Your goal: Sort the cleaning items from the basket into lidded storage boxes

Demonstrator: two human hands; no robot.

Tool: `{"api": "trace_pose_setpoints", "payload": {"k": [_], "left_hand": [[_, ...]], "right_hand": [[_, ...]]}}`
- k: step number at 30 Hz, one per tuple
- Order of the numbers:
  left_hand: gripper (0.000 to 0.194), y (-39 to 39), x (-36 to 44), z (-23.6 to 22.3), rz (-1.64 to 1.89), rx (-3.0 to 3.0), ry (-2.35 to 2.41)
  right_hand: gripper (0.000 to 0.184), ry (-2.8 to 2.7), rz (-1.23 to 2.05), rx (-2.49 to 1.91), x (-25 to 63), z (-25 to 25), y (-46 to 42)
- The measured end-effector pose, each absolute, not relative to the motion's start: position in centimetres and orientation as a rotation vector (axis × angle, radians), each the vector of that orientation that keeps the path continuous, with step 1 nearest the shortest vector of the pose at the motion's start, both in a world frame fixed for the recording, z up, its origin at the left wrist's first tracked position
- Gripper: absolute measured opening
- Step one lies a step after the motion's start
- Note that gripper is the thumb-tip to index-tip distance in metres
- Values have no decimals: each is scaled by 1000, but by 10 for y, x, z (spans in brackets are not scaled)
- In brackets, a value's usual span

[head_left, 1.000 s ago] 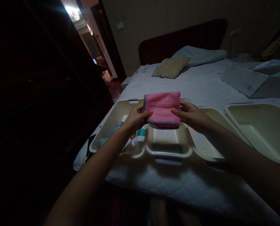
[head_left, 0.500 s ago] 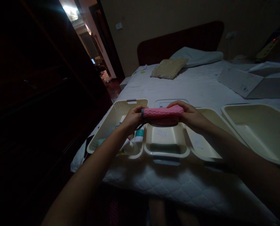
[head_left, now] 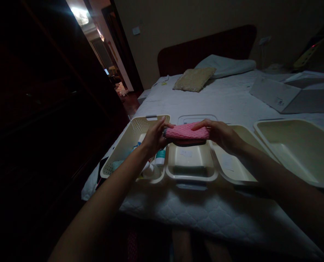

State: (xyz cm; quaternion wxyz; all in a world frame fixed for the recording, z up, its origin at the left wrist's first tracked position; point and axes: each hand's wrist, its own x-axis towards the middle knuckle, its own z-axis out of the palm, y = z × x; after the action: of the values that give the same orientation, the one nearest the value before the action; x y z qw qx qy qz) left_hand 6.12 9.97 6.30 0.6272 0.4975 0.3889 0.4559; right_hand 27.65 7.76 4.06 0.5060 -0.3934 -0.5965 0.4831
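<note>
Between my hands is a folded pink cloth [head_left: 187, 131] with a bumpy weave and dark edging along its left end and underside. It hangs above the middle cream bin [head_left: 190, 174]. My left hand [head_left: 155, 136] grips the cloth's left end, its upper fingers partly raised. My right hand [head_left: 219, 134] is closed around the right end, with a finger lying across the top. Below my left hand, a white and teal tube [head_left: 160, 156] and a white bottle [head_left: 150, 170] lie in the perforated cream basket [head_left: 115, 153]. My left wrist hides part of that basket's contents.
Two more cream bins stand to the right, a nearer one [head_left: 242, 131] and a larger one [head_left: 300, 153]. A clear lid [head_left: 197, 118] lies behind the middle bin. Farther back on the bed are a beige cushion [head_left: 194, 79] and an opened white box [head_left: 276, 94].
My left fingers have lifted and spread at the cloth's left end. My right finger now lies farther over its top, and the cloth has tilted, showing more of its upper face.
</note>
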Motion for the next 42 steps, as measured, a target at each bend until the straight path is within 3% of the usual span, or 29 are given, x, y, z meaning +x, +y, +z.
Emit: {"api": "trace_pose_setpoints", "payload": {"k": [2,6,13,19,33,39,42], "left_hand": [[40,98,60,61,999,1200,880],[59,100,58,52,1022,1428,966],[79,103,59,52,1012,1368,933],[46,101,72,49,984,1380,919],[16,122,156,35,735,1576,987],[36,132,202,27,562,2204,1112],[33,134,224,26,276,2534,1156]], "right_hand": [[42,-1515,1020,-1015,276,40,78],[30,-1590,892,-1050,275,37,78],[50,-1492,933,-1019,282,30,79],[47,-1436,904,-1042,290,33,76],[37,-1454,704,-1369,376,10,75],[35,-1748,385,-1730,403,4,76],[30,-2005,245,-1970,405,6,80]]}}
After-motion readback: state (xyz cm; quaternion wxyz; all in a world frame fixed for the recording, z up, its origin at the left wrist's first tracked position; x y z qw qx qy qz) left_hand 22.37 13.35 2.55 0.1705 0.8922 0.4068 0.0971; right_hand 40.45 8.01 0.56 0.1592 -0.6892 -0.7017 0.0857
